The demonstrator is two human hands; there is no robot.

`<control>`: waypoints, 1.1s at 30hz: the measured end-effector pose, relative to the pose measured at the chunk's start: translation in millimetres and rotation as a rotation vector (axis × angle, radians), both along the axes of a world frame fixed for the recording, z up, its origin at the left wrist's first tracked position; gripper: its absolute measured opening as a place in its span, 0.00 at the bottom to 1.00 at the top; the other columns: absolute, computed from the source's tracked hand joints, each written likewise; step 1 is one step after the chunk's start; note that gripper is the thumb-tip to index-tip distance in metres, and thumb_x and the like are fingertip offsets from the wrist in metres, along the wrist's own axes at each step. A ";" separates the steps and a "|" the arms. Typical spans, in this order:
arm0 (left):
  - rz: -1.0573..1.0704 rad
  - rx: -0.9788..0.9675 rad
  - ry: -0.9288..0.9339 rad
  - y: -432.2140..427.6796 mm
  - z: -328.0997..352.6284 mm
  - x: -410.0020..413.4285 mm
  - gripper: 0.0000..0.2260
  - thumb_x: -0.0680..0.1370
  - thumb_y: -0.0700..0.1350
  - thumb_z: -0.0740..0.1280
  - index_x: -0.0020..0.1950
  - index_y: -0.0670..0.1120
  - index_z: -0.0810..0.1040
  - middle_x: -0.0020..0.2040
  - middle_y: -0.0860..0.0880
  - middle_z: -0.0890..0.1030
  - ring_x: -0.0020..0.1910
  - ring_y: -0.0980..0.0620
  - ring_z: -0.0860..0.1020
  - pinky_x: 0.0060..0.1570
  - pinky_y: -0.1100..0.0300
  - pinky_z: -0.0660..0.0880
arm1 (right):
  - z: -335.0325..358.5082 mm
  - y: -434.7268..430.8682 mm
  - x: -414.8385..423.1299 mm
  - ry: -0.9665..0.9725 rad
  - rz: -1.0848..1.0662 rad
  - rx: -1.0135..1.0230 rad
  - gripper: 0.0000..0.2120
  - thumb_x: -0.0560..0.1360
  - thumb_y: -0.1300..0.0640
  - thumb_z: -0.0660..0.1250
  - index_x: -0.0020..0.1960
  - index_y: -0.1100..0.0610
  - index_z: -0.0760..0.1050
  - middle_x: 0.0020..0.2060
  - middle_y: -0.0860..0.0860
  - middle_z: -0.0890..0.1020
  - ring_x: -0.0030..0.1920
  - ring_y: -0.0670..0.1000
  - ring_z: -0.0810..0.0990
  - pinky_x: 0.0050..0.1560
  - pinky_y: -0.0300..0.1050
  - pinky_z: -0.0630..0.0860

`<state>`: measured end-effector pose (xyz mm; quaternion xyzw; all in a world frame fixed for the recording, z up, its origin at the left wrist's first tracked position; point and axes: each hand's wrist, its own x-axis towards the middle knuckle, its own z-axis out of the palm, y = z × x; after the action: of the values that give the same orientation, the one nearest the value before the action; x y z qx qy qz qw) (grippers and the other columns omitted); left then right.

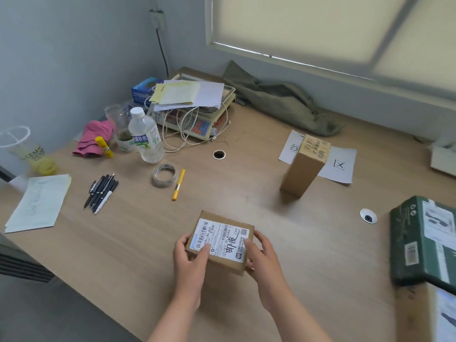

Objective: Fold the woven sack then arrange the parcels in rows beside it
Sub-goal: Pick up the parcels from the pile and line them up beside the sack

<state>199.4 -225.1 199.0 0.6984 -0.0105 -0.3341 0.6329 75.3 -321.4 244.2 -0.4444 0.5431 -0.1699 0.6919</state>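
A small brown cardboard parcel (220,239) with a white shipping label is held over the near middle of the wooden table (128,243). My left hand (191,262) grips its left side, thumb on the label. My right hand (262,257) grips its right side. The olive-green woven sack (278,99) lies crumpled at the back of the table under the window. A tall brown parcel (304,166) stands upright on white paper sheets (339,166). A dark green parcel (424,240) lies at the right edge, with another box (427,317) below it.
The back left holds a scale (197,119) covered with papers and cables, a water bottle (145,137), a pink cloth (95,138), and a glue stick (104,147). A tape roll (164,175), yellow cutter (178,185), several pens (101,193) and a notepad (37,203) lie nearer.
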 end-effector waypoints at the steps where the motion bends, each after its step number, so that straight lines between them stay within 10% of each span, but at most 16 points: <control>1: -0.004 -0.042 0.011 -4.8 2.6 -4.3 0.17 0.76 0.41 0.72 0.59 0.59 0.74 0.60 0.47 0.82 0.59 0.47 0.82 0.62 0.43 0.77 | 3.5 -0.3 -8.9 -0.022 -0.023 -0.001 0.17 0.78 0.49 0.66 0.66 0.41 0.71 0.50 0.50 0.84 0.45 0.47 0.82 0.47 0.45 0.80; 9: -0.133 -0.245 0.034 -54.8 43.6 -58.1 0.27 0.71 0.49 0.74 0.67 0.56 0.68 0.67 0.52 0.77 0.62 0.49 0.80 0.62 0.45 0.77 | 23.0 -5.7 -92.5 -0.136 -0.077 0.041 0.24 0.67 0.43 0.74 0.50 0.57 0.67 0.56 0.59 0.82 0.56 0.53 0.83 0.53 0.57 0.83; 15: -0.421 -0.327 0.167 -86.2 55.1 -127.2 0.25 0.74 0.46 0.72 0.69 0.55 0.68 0.69 0.47 0.76 0.61 0.43 0.82 0.58 0.41 0.79 | 30.8 -6.6 -160.1 -0.187 -0.140 -0.021 0.24 0.74 0.48 0.69 0.68 0.44 0.67 0.55 0.48 0.85 0.55 0.49 0.84 0.56 0.57 0.81; 23: -0.754 -0.287 0.087 -92.6 68.9 -208.6 0.29 0.73 0.45 0.68 0.73 0.56 0.69 0.64 0.50 0.82 0.62 0.47 0.82 0.65 0.43 0.74 | 40.4 -13.5 -226.0 -0.183 -0.238 -0.153 0.15 0.82 0.51 0.59 0.67 0.40 0.72 0.56 0.41 0.84 0.55 0.41 0.83 0.57 0.47 0.80; 33: -0.673 -0.025 -0.029 -111.5 26.1 -259.5 0.16 0.77 0.48 0.71 0.60 0.59 0.70 0.62 0.52 0.80 0.58 0.53 0.82 0.55 0.52 0.79 | -5.8 -31.0 -271.8 0.070 -0.207 -0.232 0.28 0.76 0.56 0.65 0.74 0.40 0.65 0.60 0.37 0.81 0.60 0.40 0.80 0.68 0.50 0.74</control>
<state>-60.0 -336.6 225.1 0.6524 -0.2538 -0.5142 0.4955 -196.5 -352.3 238.4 -0.4684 0.5865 -0.2864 0.5955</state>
